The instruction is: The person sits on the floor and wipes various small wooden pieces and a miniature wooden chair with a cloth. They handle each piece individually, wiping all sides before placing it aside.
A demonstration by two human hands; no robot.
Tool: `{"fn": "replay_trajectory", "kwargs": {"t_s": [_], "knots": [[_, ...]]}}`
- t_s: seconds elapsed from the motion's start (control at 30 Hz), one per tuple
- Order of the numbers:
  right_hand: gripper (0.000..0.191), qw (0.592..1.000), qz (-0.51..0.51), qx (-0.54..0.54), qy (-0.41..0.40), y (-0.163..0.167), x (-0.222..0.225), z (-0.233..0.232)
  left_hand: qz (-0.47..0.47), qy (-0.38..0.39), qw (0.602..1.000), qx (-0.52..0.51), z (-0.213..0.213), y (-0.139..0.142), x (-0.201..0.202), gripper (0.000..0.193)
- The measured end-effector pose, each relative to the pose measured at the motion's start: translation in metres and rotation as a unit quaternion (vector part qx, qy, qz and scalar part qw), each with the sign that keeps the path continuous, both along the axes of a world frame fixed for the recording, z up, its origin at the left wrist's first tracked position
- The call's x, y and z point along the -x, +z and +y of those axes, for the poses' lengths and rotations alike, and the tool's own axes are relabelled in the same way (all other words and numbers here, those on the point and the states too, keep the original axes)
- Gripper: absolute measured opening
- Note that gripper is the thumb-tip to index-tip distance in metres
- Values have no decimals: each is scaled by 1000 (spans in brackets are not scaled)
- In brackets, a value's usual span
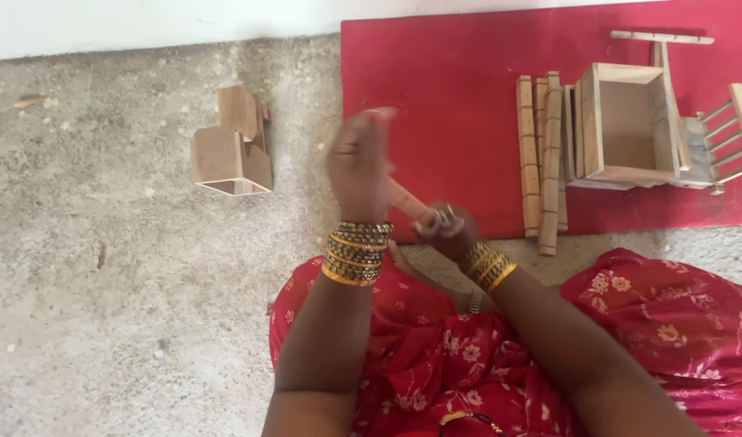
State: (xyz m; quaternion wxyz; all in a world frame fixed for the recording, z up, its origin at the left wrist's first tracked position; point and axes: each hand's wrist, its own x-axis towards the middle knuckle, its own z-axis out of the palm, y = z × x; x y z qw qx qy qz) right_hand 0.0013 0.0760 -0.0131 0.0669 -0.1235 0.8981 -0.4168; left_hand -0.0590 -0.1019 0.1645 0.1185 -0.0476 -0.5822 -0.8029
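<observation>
The person is sitting on a rough concrete floor (104,307), and both hands are meeting in front of the lap over a short wooden stick (406,200). The left hand (359,162) is raised with its back to the camera, its fingers closed around the upper end of the stick; the right hand (452,231) is curling around the lower end, pinching it near a ring, though the exact fingertip contact is hidden. The stick is slanting between the two hands, above the red floral fabric (435,356) covering the knees and just in front of the near edge of a red mat (452,97). It is looking light, stiff and dry, a slim turned or sawn piece that should be resisting bending but could be snapping if levered hard; its smooth sides may be slipping a little, so gripping it at both ends, as now, is seeming the sound hold. On the mat a row of similar wooden slats (542,162) is lying side by side, just beside an open wooden box frame (625,125) and a small ladder-like rail piece (731,133). Well apart on the floor to the left, a small wooden block assembly (232,146) is resting. Stacked gold bangles (355,251) are circling both wrists.
</observation>
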Motion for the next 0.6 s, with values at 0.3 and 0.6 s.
{"fn": "replay_trajectory", "kwargs": {"t_s": [0.3, 0.6], "knots": [[34, 999, -20, 37, 32, 27, -2, 1, 48, -326, 942, -62, -7, -1, -1, 32], [18, 999, 7, 44, 18, 36, 6, -26, 64, -270, 960, -33, -16, -2, -3, 32]]}}
